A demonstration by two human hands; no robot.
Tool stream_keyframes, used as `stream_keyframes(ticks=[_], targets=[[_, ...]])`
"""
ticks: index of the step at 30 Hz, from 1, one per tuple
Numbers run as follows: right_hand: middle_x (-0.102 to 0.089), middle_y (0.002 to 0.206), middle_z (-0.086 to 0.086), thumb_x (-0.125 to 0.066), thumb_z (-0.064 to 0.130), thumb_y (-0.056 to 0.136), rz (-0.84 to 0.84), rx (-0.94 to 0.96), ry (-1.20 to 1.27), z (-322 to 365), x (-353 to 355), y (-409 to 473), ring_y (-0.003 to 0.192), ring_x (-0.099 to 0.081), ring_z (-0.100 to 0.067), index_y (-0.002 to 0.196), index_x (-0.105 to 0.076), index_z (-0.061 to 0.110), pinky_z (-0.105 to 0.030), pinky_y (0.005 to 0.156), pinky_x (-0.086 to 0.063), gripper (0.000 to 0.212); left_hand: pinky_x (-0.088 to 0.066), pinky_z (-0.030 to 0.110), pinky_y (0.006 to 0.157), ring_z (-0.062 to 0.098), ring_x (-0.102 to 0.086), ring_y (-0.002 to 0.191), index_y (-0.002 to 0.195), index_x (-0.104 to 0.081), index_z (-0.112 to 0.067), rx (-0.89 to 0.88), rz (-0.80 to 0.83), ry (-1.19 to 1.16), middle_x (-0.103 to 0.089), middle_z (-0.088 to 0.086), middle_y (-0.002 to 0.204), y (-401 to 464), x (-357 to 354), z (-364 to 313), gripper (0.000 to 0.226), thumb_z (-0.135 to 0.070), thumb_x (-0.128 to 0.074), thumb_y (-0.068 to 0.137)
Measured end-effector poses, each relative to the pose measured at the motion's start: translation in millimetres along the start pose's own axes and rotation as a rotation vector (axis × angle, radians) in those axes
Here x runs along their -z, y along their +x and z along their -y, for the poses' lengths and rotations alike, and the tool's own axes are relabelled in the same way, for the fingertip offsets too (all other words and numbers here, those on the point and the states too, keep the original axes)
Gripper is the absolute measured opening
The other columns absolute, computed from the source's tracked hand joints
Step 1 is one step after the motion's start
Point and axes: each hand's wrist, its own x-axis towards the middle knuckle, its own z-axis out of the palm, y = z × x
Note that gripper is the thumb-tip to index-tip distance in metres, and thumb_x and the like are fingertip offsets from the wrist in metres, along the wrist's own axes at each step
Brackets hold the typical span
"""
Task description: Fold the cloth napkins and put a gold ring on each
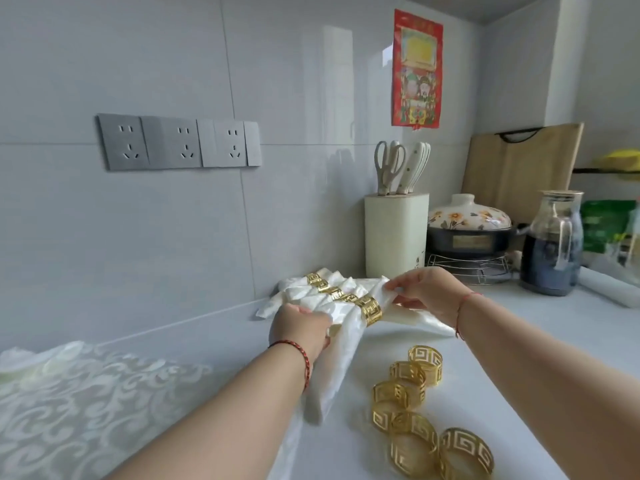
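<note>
Gold rings (408, 377), six loose by my count, my left hand (301, 327) and right hand (424, 292) both pinching one ringed napkin (346, 336).

Both arms reach forward — left hand (300, 328) knuckles up with fingers curled, right hand (426, 293) pinching with thumb and fingertips.

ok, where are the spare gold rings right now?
Head view, lower right: the loose gold rings lie in a cluster on the white counter, between the two forearms and nearer than the napkin being ringed.
</note>
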Motion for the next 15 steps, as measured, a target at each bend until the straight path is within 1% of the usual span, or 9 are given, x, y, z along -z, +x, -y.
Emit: stream_keyframes(ticks=[2,4,5,8,10,11,13,14,15], targets=[[-0.068,0.094,-0.021,-0.05,-0.014,0.088,0.0,-0.026,-0.007,-7,0,15,0.075,-0.065,-0.021,0.092,-0.072,0.002,-0.027,0.081,-0.055,0.027,-0.059,0.044,0.081,0.028,-0.071,0.078,0.079,-0.057,-0.013,-0.01,-0.014,0.037,-0.065,0.009,0.069,14,-11,4,0.019,-0.007,-0.073,0.068],[-0.067,0.092,-0.018,-0.046,-0.015,0.088,0.008,-0.031,-0.042,-10,0,26,0.076,-0.064,-0.02,0.101,-0.07,-0.001,-0.031,0.085,-0.054,0.03,-0.059,0.042,0.081,0.028,-0.071,0.081,0.077,-0.057,-0.016,-0.028,-0.03,0.065,-0.065,0.008,0.07,25,-18,5,0.025,-0.016,-0.073,0.059],[-0.068,0.094,-0.018,-0.045,-0.015,0.088,0.013,-0.027,-0.068,-15,-1,32,0.078,-0.065,-0.021,0.102,-0.07,0.0,-0.033,0.089,-0.053,0.032,-0.059,0.04,0.081,0.027,-0.071,0.081,0.077,-0.056,-0.018,-0.035,-0.04,0.093,-0.067,0.007,0.072,32,-22,10,0.026,-0.019,-0.074,0.058],[-0.067,0.102,-0.018,-0.052,-0.01,0.088,0.075,-0.02,-0.129,-25,-3,39,0.088,-0.061,-0.022,0.1,-0.07,0.008,-0.038,0.096,-0.049,0.028,-0.058,0.038,0.083,0.026,-0.071,0.082,0.078,-0.056,-0.022,-0.064,-0.08,0.196,-0.071,0.003,0.08,42,-28,24,0.022,-0.026,-0.075,0.067],[-0.067,0.112,-0.02,-0.053,-0.006,0.089,0.106,-0.023,-0.169,-31,-5,41,0.093,-0.061,-0.023,0.106,-0.069,0.008,-0.038,0.097,-0.047,0.027,-0.056,0.036,0.085,0.024,-0.07,0.084,0.08,-0.056,-0.023,-0.088,-0.116,0.273,-0.071,0.0,0.085,42,-29,31,0.022,-0.028,-0.075,0.072],[-0.066,0.118,-0.018,-0.052,-0.005,0.09,0.121,-0.012,-0.237,-34,-7,43,0.098,-0.062,-0.026,0.11,-0.068,0.008,-0.038,0.098,-0.046,0.029,-0.054,0.034,0.086,0.023,-0.068,0.088,0.082,-0.055,-0.024,-0.104,-0.134,0.322,-0.07,-0.001,0.089,42,-29,34,0.021,-0.028,-0.075,0.075],[-0.064,0.124,-0.009,-0.049,-0.003,0.092,0.134,0.036,-0.453,-38,-9,45,0.109,-0.062,-0.024,0.115,-0.067,0.016,-0.034,0.1,-0.046,0.035,-0.049,0.028,0.083,0.021,-0.063,0.095,0.084,-0.054,-0.024,-0.13,-0.163,0.411,-0.066,-0.001,0.097,41,-27,35,0.018,-0.028,-0.071,0.081],[-0.064,0.124,-0.004,-0.049,-0.002,0.092,0.122,0.052,-0.526,-39,-10,45,0.109,-0.062,-0.02,0.115,-0.067,0.022,-0.029,0.097,-0.048,0.038,-0.046,0.027,0.081,0.021,-0.061,0.098,0.085,-0.054,-0.024,-0.136,-0.172,0.442,-0.064,-0.001,0.1,40,-27,36,0.016,-0.028,-0.069,0.082],[-0.064,0.124,-0.002,-0.05,0.001,0.092,0.122,0.069,-0.571,-39,-10,44,0.105,-0.061,-0.016,0.116,-0.067,0.026,-0.022,0.09,-0.048,0.039,-0.043,0.026,0.079,0.021,-0.06,0.099,0.086,-0.054,-0.024,-0.141,-0.173,0.467,-0.063,-0.001,0.101,40,-26,36,0.014,-0.028,-0.067,0.083]])
